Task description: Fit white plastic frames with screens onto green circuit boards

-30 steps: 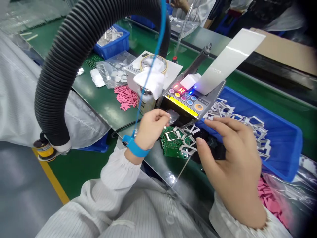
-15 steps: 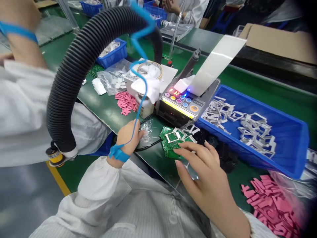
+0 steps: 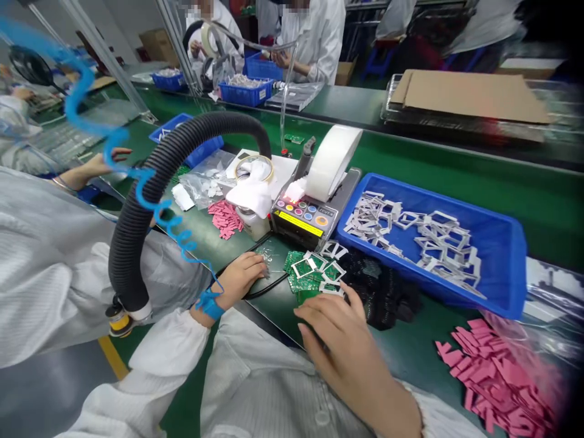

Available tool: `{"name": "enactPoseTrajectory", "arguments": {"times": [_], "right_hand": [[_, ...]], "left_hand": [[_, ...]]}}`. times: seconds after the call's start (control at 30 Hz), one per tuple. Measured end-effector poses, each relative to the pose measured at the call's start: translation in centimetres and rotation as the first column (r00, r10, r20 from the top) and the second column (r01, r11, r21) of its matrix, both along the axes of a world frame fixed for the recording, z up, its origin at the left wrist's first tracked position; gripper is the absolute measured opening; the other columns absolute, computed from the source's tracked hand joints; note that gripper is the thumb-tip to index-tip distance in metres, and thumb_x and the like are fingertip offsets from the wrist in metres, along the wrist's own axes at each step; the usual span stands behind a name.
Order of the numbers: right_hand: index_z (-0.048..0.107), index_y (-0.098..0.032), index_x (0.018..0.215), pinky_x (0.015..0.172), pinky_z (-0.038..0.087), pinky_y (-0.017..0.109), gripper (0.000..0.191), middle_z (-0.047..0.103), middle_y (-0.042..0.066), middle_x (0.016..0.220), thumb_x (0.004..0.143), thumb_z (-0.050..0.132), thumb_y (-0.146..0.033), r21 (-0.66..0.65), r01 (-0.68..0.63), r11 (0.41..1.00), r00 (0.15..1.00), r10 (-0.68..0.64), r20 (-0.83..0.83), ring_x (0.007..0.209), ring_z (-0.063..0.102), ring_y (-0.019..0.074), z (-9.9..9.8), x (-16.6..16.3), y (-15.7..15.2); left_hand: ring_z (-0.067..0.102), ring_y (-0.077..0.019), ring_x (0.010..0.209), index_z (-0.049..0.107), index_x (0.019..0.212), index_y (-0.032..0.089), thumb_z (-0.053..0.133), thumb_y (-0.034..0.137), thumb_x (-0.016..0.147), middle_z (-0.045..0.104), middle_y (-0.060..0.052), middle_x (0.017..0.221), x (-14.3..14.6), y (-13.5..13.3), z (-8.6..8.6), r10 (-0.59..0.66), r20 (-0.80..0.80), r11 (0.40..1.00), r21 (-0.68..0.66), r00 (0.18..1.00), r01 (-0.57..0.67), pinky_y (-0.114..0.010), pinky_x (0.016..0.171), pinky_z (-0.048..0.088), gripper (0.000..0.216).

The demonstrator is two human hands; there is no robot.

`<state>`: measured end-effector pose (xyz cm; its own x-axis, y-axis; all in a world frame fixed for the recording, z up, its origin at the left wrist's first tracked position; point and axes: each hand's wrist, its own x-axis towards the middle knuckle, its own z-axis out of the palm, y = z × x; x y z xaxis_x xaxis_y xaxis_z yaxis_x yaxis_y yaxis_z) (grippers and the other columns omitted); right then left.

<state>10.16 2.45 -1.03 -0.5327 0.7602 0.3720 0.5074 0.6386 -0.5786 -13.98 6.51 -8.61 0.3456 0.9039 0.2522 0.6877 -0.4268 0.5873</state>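
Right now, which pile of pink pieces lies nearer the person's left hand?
The smaller pink pile beside the bottle, just beyond the left hand. The larger pink pile lies far right, past the blue tray.

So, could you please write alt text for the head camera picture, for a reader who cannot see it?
A person in a white coat rests the left hand and right hand on a green bench beside a pile of green circuit boards topped with metal frames. Behind stand a tape dispenser and a blue tray of more frames.
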Motion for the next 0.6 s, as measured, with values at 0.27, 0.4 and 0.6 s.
{"name": "enactPoseTrajectory", "arguments": {"times": [0.27,0.4,0.6], "right_hand": [[0.058,-0.021,0.091,0.107,0.015,0.051,0.015,0.063,-0.001,0.084,0.09,0.044,-0.015,-0.074,-0.076,0.994,0.996,0.073,-0.046,0.084,0.053,0.0158,-1.4,0.2,-0.9],[0.058,-0.022,0.089,0.108,0.015,0.051,0.016,0.062,-0.001,0.083,0.09,0.044,-0.014,-0.111,-0.071,0.991,0.996,0.064,-0.064,0.084,0.053,0.0151,-1.5,0.4,-1.1],[0.059,-0.022,0.088,0.109,0.016,0.052,0.015,0.062,-0.002,0.082,0.089,0.046,-0.014,-0.151,-0.109,0.983,0.994,0.107,-0.018,0.082,0.053,0.0144,-1.7,0.3,-1.0]], "left_hand": [[0.066,-0.0162,0.074,0.057,0.105,0.02,0.054,0.031,0.085,0.069,-0.004,0.085,1.1,0.4,2.0,0.417,0.209,0.9,0.039,0.885,-0.434,-0.028,0.065,0.054,0.023],[0.067,-0.0154,0.072,0.057,0.102,0.018,0.057,0.032,0.083,0.07,-0.004,0.084,1.5,1.0,2.7,0.438,0.267,0.89,0.004,0.858,-0.456,-0.027,0.063,0.055,0.023],[0.068,-0.0207,0.08,0.068,0.068,0.021,0.065,0.023,0.074,0.074,-0.005,0.078,3.4,3.1,1.4,0.248,0.169,0.969,-0.036,0.954,-0.245,-0.038,0.078,0.055,0.007]]}}
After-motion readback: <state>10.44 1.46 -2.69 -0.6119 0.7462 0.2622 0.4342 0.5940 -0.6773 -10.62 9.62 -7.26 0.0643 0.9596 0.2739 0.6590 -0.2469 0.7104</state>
